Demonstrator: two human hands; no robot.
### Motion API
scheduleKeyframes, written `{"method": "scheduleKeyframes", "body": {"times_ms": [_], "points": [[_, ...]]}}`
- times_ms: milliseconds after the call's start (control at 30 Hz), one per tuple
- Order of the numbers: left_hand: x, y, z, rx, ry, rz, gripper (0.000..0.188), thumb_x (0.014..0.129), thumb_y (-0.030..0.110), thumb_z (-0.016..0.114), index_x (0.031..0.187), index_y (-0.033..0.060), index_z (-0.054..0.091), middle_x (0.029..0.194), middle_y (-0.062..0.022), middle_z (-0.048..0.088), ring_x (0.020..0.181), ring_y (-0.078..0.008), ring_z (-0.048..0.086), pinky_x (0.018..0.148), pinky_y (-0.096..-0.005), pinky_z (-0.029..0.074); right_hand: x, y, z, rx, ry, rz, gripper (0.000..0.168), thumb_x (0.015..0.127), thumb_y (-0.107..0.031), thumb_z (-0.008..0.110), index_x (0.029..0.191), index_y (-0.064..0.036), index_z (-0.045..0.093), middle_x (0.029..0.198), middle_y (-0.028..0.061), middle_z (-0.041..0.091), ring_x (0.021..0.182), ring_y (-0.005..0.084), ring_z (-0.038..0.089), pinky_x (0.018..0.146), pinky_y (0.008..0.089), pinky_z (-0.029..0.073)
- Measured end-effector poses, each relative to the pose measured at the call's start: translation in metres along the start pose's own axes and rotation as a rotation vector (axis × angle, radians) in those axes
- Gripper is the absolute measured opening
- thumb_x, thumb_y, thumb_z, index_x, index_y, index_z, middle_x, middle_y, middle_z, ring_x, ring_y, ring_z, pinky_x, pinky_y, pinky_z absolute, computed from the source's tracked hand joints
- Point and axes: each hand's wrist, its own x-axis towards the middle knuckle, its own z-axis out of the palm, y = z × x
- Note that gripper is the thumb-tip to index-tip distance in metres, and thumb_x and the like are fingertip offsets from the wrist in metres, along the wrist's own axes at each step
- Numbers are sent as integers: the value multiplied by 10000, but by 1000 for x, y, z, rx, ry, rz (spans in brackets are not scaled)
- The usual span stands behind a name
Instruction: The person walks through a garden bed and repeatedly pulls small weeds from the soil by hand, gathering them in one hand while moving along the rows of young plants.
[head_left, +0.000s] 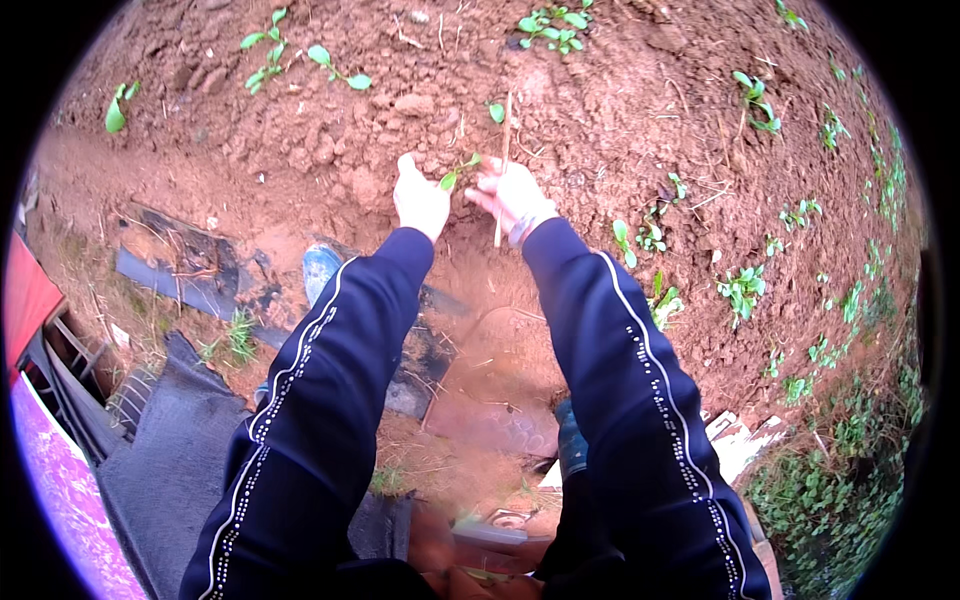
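Observation:
Just above the reddish soil, my left hand (421, 198) is curled, its thumb pointing away from me. A small green seedling (459, 174) shows between my two hands, one leaf right against the left fingers; whether they grip it is not clear. My right hand (519, 196) has bent fingers close to the seedling's other side. A thin straw-coloured stick (507, 127) runs through that hand, jutting out past the fingers and below near the wrist. Beyond the hands, another small leaf (496, 112) stands up from the soil.
Leafy seedlings (556, 28) grow ahead, with more young plants (741, 291) across the right side of the bed. My blue boot (321, 268) is by dark sheeting (180, 274). Black fabric (172, 450) lies at lower left, dense greenery (832, 487) at lower right.

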Motion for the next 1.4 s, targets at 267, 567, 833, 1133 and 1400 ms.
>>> {"method": "scheduleKeyframes", "body": {"times_ms": [267, 567, 833, 1133, 1400], "points": [[-159, 25, -75, 176, -401, 305, 602, 712, 228, 613, 1200, -29, 371, 1143, -244, 453, 1085, -335, 444, 889, -369, 387, -173, 65, -43, -79, 64, -73, 273, 803, -59, 530, 1063, 25, 532, 962, 106, 603, 880, 152, 585, 706, 275, 494], [-296, 86, -141, 537, -826, 389, 176, 770, 213, 558, 890, 84, 553, 778, -115, 572, 718, -293, 576, 595, -383, 461, -342, 84, -67, -662, -517, -31, 458, 709, 91, 430, 1150, -13, 500, 1101, 78, 547, 1064, 172, 473, 882, 288, 385], [-261, 51, -112, 501, -857, 632, 139, 665, 78, 555, 789, 56, 615, 749, -105, 606, 717, -261, 588, 614, -354, 471, -333, 108, -55, -804, -321, -166, 445, 754, 11, 424, 1196, -29, 438, 1130, 189, 508, 999, 318, 520, 857, 328, 417], [-259, 24, -98, 521, -615, 101, 70, 725, 62, 614, 787, 34, 630, 668, -112, 611, 573, -199, 590, 544, -298, 455, -354, 48, -118, -510, 107, -130, 340, 742, -32, 524, 1082, -31, 544, 828, 128, 550, 656, 237, 563, 611, 307, 457], [-281, 19, -3, 857, -844, 411, 220, 690, 232, 661, 734, 25, 606, 827, -148, 583, 745, -282, 577, 637, -366, 453, -375, 2, -163, -180, 278, -161, 213, 788, -54, 545, 977, 40, 572, 735, 89, 590, 586, 96, 543, 452, 239, 417]]}}
